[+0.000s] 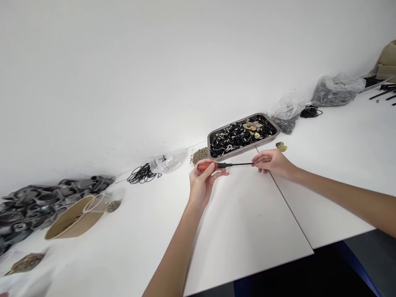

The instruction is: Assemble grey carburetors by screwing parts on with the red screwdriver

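Note:
A screwdriver (205,166) with a red and black handle lies level above the white table, its shaft pointing right. My left hand (201,181) is closed around the handle. At the shaft's tip, my right hand (269,161) has its fingers pinched together; whether they hold the tip or some small part there is too small to tell. Just beyond my right hand, a few yellowish metal discs (281,147) lie on the table. Behind both hands sits a metal tray (235,153) heaped with black and silver parts, with more yellowish discs on top.
Small brass-coloured pieces (199,156) are piled left of the tray. Black cords (144,174), a tan container (77,225) and dark grey plastic parts (46,200) stand farther left. Plastic bags of small parts (335,93) line the wall at right. A seam (291,210) crosses the tabletop.

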Demonstrator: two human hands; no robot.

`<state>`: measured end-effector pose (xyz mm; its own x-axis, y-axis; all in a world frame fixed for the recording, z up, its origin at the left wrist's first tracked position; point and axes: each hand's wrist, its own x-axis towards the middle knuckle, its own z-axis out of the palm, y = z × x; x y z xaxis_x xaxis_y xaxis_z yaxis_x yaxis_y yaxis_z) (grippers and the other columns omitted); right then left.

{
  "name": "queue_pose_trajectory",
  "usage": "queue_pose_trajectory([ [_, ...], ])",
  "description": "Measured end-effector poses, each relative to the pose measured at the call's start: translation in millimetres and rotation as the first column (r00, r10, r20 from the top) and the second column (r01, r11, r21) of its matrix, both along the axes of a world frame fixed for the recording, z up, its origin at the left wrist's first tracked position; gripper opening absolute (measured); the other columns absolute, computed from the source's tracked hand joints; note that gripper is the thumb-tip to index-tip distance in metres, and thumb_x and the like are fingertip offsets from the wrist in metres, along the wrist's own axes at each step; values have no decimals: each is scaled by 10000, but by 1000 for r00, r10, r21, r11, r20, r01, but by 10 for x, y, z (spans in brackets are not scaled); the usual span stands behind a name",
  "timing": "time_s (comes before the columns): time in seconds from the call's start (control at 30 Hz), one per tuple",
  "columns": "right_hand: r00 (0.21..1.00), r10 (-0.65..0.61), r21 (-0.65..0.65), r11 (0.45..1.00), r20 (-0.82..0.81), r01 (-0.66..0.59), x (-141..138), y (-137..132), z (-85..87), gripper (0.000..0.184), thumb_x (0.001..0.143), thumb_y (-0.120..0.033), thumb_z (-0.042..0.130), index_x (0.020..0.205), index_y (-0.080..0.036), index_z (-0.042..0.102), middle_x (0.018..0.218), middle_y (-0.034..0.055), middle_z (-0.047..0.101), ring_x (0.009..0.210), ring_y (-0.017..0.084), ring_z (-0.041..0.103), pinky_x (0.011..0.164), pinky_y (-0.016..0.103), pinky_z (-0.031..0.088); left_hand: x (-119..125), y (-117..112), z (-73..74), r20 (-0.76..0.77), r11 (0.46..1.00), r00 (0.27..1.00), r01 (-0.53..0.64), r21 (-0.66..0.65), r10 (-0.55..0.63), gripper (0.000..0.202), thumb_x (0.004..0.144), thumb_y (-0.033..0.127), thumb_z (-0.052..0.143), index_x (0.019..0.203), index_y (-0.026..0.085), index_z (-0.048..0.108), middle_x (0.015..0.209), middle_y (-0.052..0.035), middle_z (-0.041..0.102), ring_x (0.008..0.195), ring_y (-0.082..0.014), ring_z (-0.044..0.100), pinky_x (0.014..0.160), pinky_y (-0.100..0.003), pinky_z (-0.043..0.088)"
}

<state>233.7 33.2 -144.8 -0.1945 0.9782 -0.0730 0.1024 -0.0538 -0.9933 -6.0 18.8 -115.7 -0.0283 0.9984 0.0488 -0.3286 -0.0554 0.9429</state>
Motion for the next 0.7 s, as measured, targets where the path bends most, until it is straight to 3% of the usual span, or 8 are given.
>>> queue_pose_trajectory([
  [0.23, 1000, -3, 10, 1000, 8, 3, -7, -8, -9, 244, 691, -262, 751, 878, -119, 686, 828, 73, 689, 586, 87, 601, 478, 178, 472, -4, 7, -2, -7, 1000, 1000, 1, -26, -2, 277, 673, 244, 785, 834, 132, 590, 769, -21, 621, 672, -215, 680, 664, -434, 618],
  [0.5, 1000, -1, 21, 1000, 22, 1, 7, 2, -8, 287, 698, -314, 756, 895, -116, 689, 672, 37, 641, 561, 90, 577, 477, 185, 453, 1, 22, 3, 54, 996, 998, 35, -78, -31, 280, 623, 215, 809, 787, 110, 608, 736, -27, 638, 668, -226, 691, 669, -389, 608],
  [0.7, 997, -13, -2, 1000, -80, 13, -14, -11, 22, 361, 638, -324, 809, 903, -108, 692, 755, 69, 688, 578, 96, 580, 491, 209, 465, -17, 51, -38, 22, 992, 999, 43, -117, -41, 327, 603, 234, 834, 832, 76, 662, 774, -87, 697, 758, -263, 719, 792, -380, 599],
])
